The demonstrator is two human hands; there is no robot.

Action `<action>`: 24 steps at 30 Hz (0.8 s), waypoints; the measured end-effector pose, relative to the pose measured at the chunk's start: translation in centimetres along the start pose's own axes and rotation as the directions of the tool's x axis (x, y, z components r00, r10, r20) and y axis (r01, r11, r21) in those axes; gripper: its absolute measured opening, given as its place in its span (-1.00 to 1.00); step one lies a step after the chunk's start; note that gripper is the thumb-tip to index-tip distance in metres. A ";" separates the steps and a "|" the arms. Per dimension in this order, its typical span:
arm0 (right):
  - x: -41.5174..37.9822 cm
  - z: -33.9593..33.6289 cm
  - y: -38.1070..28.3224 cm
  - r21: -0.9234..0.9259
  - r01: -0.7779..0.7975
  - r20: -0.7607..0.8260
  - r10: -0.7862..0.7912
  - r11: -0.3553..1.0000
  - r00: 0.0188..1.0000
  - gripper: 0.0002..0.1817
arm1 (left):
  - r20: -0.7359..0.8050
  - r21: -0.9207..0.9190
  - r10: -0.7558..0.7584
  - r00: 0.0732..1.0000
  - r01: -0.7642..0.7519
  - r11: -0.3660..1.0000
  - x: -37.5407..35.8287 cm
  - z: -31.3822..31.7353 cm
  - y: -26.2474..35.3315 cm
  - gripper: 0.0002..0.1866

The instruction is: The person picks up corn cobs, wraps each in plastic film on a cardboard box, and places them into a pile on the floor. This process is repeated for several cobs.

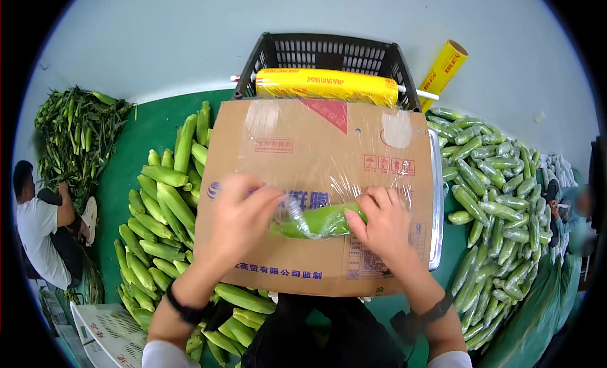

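A green corn cob in its husk (325,221) lies across the cardboard sheet (316,140), partly covered by clear film. My right hand (382,219) grips the cob's right end, thumb and fingers on it. At the cob's left end, my left hand (243,210) is closed in a pinch on clear film pulled up from the cob; it is slightly blurred. Beyond the cardboard, a yellow roll of wrap (325,83) sits on a white rod across a black crate (329,45).
Unwrapped corn (164,210) is heaped on the left, film-wrapped corn (499,210) on the right. A second yellow roll (442,71) leans at the wall. One person (47,226) sits far left, another (569,210) far right. A white crate (104,333) stands lower left.
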State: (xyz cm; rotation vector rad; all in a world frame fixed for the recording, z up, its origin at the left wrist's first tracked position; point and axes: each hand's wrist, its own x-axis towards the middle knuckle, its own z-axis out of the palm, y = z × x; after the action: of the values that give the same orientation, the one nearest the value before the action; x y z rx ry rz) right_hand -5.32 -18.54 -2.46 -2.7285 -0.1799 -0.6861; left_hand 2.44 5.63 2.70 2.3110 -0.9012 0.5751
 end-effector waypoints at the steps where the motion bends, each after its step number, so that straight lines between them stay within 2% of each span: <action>1: 0.4 0.2 0.2 -0.023 0.004 0.018 -0.003 1.000 1.000 -0.73 | 0.236 0.002 0.023 0.972 -0.024 1.000 1.2 2.3 -0.5 -0.92; 2: 0.6 0.3 0.4 -0.047 0.002 0.038 0.000 0.999 0.999 -0.70 | 0.462 -0.005 0.045 0.886 -0.049 0.999 1.5 5.2 -1.1 -0.95; 3: 0.7 0.2 0.6 -0.074 -0.003 0.061 0.008 0.997 0.998 -0.66 | 0.548 0.142 -0.026 0.836 -0.062 0.988 0.9 7.7 -0.9 -0.87; 4: 0.6 -0.4 0.5 -0.083 -0.073 0.204 0.089 0.994 0.975 -0.64 | 0.585 0.139 0.042 0.810 -0.151 0.979 1.7 6.0 1.0 -0.91; 5: 0.3 -1.2 0.0 -0.103 -0.149 0.342 0.176 0.983 0.923 -0.62 | 0.743 0.000 0.018 0.669 -0.028 1.000 1.8 4.2 3.3 -0.72; 6: -0.1 -1.9 -0.5 -0.129 -0.220 0.471 0.255 0.967 0.844 -0.59 | 0.666 -0.010 0.024 0.745 -0.023 1.000 -1.3 3.7 4.8 -0.55; 7: -0.7 -2.3 -0.9 -0.081 -0.247 0.473 0.255 0.966 0.843 -0.57 | 0.580 -0.016 0.020 0.815 -0.013 1.000 -3.9 3.4 5.9 -0.37; 9: -1.6 -2.7 -2.0 0.023 -0.297 0.480 0.250 0.955 0.841 -0.52 | 0.581 0.041 -0.005 0.814 -0.024 0.999 -4.6 3.0 5.9 -0.24; 10: -0.2 -4.0 -2.8 -0.039 -0.416 0.629 0.345 0.909 0.697 -0.57 | 0.593 0.066 -0.022 0.805 -0.021 0.998 -5.4 2.8 6.0 -0.17; 11: -0.4 -3.3 -2.5 0.055 -0.242 0.467 0.190 0.969 0.864 -0.59 | 0.612 0.104 -0.074 0.787 0.013 0.994 -4.1 3.8 5.1 -0.14; 12: -0.5 -2.3 -2.1 0.111 -0.037 0.260 0.007 0.993 0.966 -0.59 | 0.522 0.164 -0.099 0.847 0.014 0.986 -2.8 5.5 3.6 -0.17; 13: -0.3 -1.4 -1.7 0.115 0.182 0.018 -0.185 0.977 0.983 -0.58 | 0.428 0.222 -0.108 0.897 0.011 0.975 -0.6 7.5 1.4 -0.18; 14: -0.1 -0.5 -1.6 0.064 0.264 0.127 -0.270 0.963 0.955 -0.47 | 0.329 0.280 -0.107 0.938 0.011 0.960 2.0 8.8 -0.9 -0.19; 16: 2.2 0.2 -1.3 -0.004 0.309 0.107 -0.306 0.951 0.946 -0.47 | 0.327 0.204 0.012 0.945 -0.083 0.975 7.2 9.4 -4.5 -0.22; 17: 3.8 0.7 -0.8 -0.039 0.328 0.099 -0.323 0.944 0.941 -0.46 | 0.465 0.162 0.032 0.885 -0.120 0.979 9.4 9.6 -5.6 -0.22; 18: 5.6 1.2 -0.3 -0.055 0.332 0.155 -0.321 0.942 0.934 -0.46 | 0.601 0.107 0.055 0.798 -0.149 0.983 10.8 10.1 -6.2 -0.22; 21: 9.7 2.9 0.7 -0.087 0.304 0.359 -0.255 0.949 0.898 -0.44 | 0.833 0.181 0.034 0.552 -0.330 0.927 12.2 12.8 -7.5 -0.18; 23: 10.5 3.0 0.2 -0.115 0.258 0.519 -0.164 0.959 0.839 -0.42 | 0.870 0.201 -0.080 0.486 -0.202 0.959 13.0 12.5 -6.7 -0.15; 24: 10.0 2.4 -0.3 -0.124 0.287 0.508 -0.188 0.950 0.840 -0.36 | 0.885 0.210 -0.128 0.448 -0.139 0.968 13.2 12.1 -6.1 -0.13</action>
State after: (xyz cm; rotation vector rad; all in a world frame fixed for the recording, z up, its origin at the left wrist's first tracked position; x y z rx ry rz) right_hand 4.43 -16.95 0.37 -3.0532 -0.6110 -0.0407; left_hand 17.86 -4.67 -0.88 2.8396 -1.3376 -0.7440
